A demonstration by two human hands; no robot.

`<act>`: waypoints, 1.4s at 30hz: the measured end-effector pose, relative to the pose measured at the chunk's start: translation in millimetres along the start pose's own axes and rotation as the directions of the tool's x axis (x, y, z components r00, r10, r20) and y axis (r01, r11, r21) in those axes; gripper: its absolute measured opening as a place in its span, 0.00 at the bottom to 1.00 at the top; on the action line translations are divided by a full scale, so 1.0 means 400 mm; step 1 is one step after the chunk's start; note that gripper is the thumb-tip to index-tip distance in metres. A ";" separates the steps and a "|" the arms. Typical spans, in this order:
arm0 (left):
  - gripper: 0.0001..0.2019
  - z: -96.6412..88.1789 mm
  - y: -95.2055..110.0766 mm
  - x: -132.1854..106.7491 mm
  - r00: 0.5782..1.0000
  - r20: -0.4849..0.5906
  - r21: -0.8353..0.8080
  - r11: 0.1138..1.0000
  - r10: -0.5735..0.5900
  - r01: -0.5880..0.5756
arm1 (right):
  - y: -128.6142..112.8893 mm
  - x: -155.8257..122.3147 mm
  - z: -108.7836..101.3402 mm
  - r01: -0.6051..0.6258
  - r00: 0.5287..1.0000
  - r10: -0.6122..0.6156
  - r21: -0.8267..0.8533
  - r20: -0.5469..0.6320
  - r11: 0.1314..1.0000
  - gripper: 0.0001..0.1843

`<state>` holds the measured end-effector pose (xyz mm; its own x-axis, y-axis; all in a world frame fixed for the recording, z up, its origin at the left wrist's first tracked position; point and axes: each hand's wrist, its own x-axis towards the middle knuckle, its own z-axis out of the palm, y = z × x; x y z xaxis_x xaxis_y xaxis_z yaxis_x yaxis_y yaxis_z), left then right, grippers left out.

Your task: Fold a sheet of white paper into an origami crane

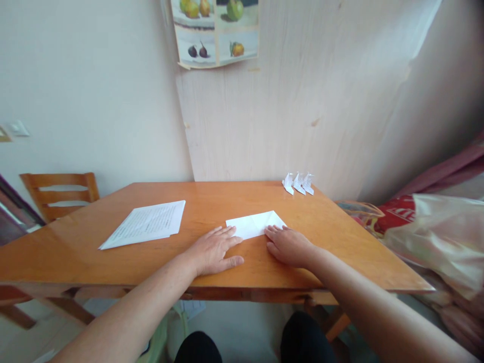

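Observation:
A folded sheet of white paper (pixel 252 223) lies flat on the wooden table in front of me, its right end slanting to a point at the top. My left hand (pixel 216 251) rests palm down with its fingertips on the paper's left end, thumb spread toward me on the wood. On the lower right part of the paper lie the fingers of my right hand (pixel 289 245), stretched out and flat. Both hands press from above and grasp nothing. The paper's lower corners are partly hidden under the fingers.
A stack of printed sheets (pixel 151 222) lies on the left of the table (pixel 212 196). Several small folded paper figures (pixel 298 183) stand at the back right corner. A wooden chair (pixel 60 194) is at the left, plastic bags (pixel 438 237) at the right. Fruit pictures (pixel 217 33) hang on the wall.

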<state>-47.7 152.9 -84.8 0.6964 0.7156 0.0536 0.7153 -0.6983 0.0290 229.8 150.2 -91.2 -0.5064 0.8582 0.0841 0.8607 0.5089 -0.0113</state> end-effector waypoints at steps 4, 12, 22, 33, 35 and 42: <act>0.36 -0.005 -0.008 -0.024 1.000 -0.009 0.002 1.000 -0.013 0.013 | 0.005 0.002 0.005 0.007 1.000 -0.007 -0.002 0.006 1.000 0.27; 0.35 -0.012 -0.016 -0.049 1.000 -0.025 0.026 1.000 -0.017 0.018 | 0.017 0.007 0.018 0.018 1.000 -0.018 -0.003 0.025 1.000 0.28; 0.13 -0.025 0.000 0.003 0.942 -0.295 -0.181 0.977 -0.160 0.110 | 0.014 0.004 0.016 0.019 1.000 -0.020 0.028 0.023 0.999 0.28; 0.06 0.075 0.011 0.197 0.915 -0.329 -0.343 0.932 -0.235 0.116 | 0.014 0.001 -0.007 0.002 1.000 -0.004 0.165 0.015 0.986 0.27; 0.05 0.086 0.004 0.197 0.914 -0.331 -0.349 0.930 -0.235 0.113 | 0.030 0.002 -0.011 -0.004 1.000 0.002 0.220 0.012 0.975 0.24; 0.06 0.098 0.000 0.198 0.910 -0.339 -0.347 0.931 -0.239 0.115 | 0.102 0.056 -0.023 -0.155 0.977 0.202 0.408 -0.073 0.900 0.19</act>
<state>9.5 210.3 -119.5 0.4432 0.8120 0.3798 0.7256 -0.5738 0.3799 254.1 189.8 -80.7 -0.3170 0.9361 0.1527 0.8318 0.3517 -0.4295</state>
